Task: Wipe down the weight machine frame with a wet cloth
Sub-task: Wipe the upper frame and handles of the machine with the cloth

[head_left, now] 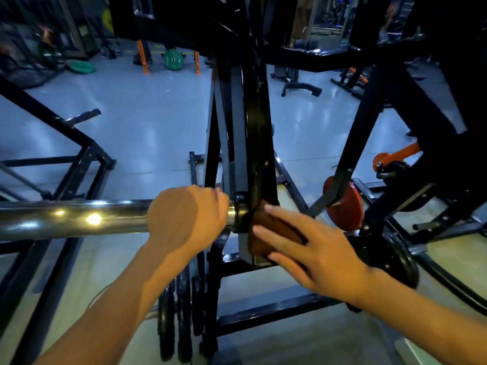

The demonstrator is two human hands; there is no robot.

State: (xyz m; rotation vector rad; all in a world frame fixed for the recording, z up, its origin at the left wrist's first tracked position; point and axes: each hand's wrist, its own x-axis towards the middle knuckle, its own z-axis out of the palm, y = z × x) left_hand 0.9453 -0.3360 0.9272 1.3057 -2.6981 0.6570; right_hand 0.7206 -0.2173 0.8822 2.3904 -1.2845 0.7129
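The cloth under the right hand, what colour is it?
Brown, reddish in this light. The cloth shows in the head view, pressed against the black frame.

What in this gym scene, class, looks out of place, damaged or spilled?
Nothing stands out. The left hand grips the chrome bar while the right hand presses a brown cloth flat against the black frame. Green plates sit on the floor far behind, which is ordinary for a gym. No spill shows.
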